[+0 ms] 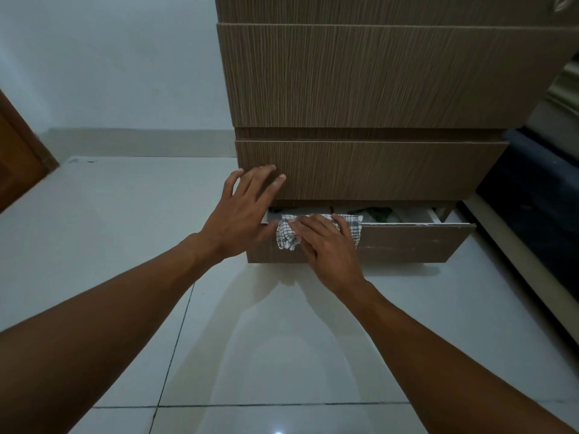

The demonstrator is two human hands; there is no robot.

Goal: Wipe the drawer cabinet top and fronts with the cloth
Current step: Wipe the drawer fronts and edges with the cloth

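Note:
A brown wood-grain drawer cabinet [376, 76] stands on the floor in front of me. Its bottom drawer [410, 242] is pulled out a little, with things inside that I cannot make out. A white checked cloth [286, 234] lies over the top edge of that drawer front at its left end. My right hand [326, 242] presses flat on the cloth. My left hand [241, 211] rests with fingers spread on the lower left corner of the drawer front above, holding nothing.
White tiled floor [250, 339] spreads below me. A white wall [109, 57] runs behind the cabinet on the left, and a brown wooden door [15, 158] shows at the far left. Dark furniture [539, 195] stands close on the cabinet's right.

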